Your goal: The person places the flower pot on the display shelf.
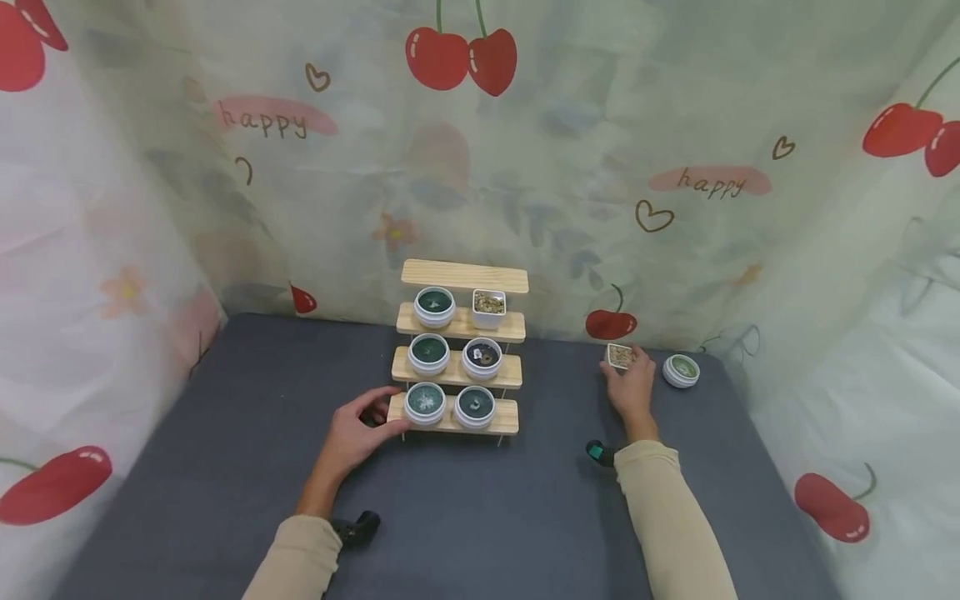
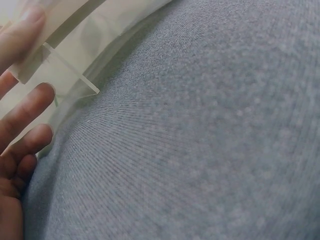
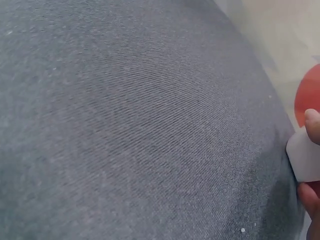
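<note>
A wooden tiered stand (image 1: 457, 378) bears several round white pots with dark green contents, and a square white pot (image 1: 489, 320) with grainy tan filling on its upper right. My left hand (image 1: 348, 437) grips the left end of the lowest shelf (image 2: 30, 67). In the left wrist view the thumb (image 2: 20, 40) lies along the shelf, with the other fingers below it. Far to the right, my right hand (image 1: 632, 390) pinches a second square white pot (image 1: 619, 357) with tan filling. In the right wrist view that pot's white side (image 3: 304, 156) shows between thumb and finger, close over the cloth.
A round white pot with light green contents (image 1: 681, 371) stands just right of my right hand. Dark grey cloth (image 1: 480, 508) covers the table. A cherry-print curtain (image 1: 555, 125) hangs behind its back edge and at both sides.
</note>
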Motion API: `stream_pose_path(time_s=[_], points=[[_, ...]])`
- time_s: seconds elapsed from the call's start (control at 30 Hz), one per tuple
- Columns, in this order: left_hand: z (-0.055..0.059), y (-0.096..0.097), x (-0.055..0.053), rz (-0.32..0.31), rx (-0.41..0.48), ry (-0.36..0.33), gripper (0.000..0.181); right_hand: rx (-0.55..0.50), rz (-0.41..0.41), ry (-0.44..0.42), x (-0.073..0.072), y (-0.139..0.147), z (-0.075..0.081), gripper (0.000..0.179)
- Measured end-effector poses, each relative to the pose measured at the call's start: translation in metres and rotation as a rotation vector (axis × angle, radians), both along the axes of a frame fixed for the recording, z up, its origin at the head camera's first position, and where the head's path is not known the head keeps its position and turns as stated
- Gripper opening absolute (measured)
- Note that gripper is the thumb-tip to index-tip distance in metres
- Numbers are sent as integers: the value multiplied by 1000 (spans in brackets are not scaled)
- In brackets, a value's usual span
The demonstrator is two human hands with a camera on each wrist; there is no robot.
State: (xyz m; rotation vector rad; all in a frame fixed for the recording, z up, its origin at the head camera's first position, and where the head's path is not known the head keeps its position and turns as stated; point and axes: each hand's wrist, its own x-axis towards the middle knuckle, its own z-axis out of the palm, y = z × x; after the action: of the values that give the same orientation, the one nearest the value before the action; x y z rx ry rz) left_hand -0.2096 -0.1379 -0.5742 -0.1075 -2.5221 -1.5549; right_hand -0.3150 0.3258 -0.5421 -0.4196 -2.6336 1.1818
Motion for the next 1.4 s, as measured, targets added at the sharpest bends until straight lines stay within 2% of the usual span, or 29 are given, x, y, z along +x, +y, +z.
stream_pose_path(time_s=[0.23, 0.4, 0.53, 0.77, 0.97, 1.13, 1.23, 1.37, 1.4], points=[[2, -2, 1, -5, -6, -10, 57, 4, 34, 59, 4, -7, 10, 76], [2, -2, 1, -6, 0, -10, 57, -25, 31, 127, 3, -17, 26, 73], [2, -2, 1, -6, 3, -8, 56, -74, 58, 187, 3, -32, 49, 71], [3, -2, 2, -17, -6, -16, 58, -280, 226, 269, 9, -71, 108, 71], [3, -2, 2, -22, -5, -24, 57, -264, 318, 328, 11, -103, 153, 69], [3, -2, 1, -29, 4, -24, 57, -257, 428, 369, 6, -128, 171, 65], [4, -2, 1, -34, 5, -23, 57, -254, 465, 373, 4, -144, 183, 63], [4, -2, 1, -33, -2, -15, 58, -290, 507, 348, -8, -167, 190, 62], [4, -2, 1, -33, -4, -13, 58, -298, 518, 347, -14, -172, 188, 62]])
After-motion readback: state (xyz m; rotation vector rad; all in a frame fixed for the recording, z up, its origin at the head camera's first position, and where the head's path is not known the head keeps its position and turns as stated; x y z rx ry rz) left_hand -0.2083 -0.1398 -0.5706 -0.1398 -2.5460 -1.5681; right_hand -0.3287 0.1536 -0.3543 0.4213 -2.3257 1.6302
